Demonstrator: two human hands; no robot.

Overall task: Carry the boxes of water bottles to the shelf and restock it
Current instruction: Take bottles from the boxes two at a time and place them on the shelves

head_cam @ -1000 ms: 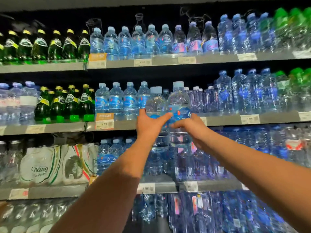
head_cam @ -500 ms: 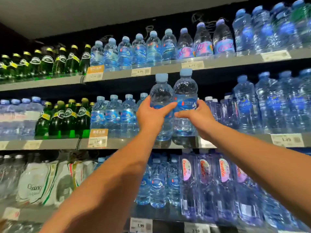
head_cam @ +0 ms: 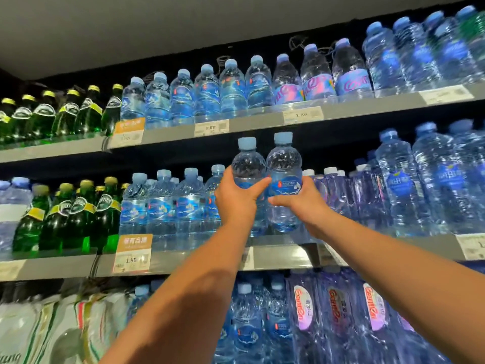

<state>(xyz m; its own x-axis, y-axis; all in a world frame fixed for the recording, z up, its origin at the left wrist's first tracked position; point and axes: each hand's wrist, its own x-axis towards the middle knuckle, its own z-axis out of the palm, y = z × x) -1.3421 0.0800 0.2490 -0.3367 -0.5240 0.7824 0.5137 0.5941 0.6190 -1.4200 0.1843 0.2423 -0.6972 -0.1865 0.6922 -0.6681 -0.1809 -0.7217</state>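
left hand (head_cam: pixel 236 203) grips left bottle (head_cam: pixel 248 164) | right hand (head_cam: pixel 304 203) grips right bottle (head_cam: pixel 284 161), at its 3 o'clock | risk: bases catch shelf lip (head_cam: pixel 283 256), or knock 9 o'clock row (head_cam: pixel 183 206)

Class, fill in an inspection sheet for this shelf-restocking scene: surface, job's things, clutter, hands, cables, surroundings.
Surface: middle shelf, grey ledge bare in the gap under the held bottles.
Job's things: two water bottles, left bottle and right bottle, upright, side by side over that gap; boxes not in view.
Clutter: nothing seen.
Hands: left hand grips left bottle; right hand grips right bottle.
Cables: thin dark wire loops behind the top row; purpose unclear.
Surroundings: green bottles at left, orange price tag, stocked rows above and below.
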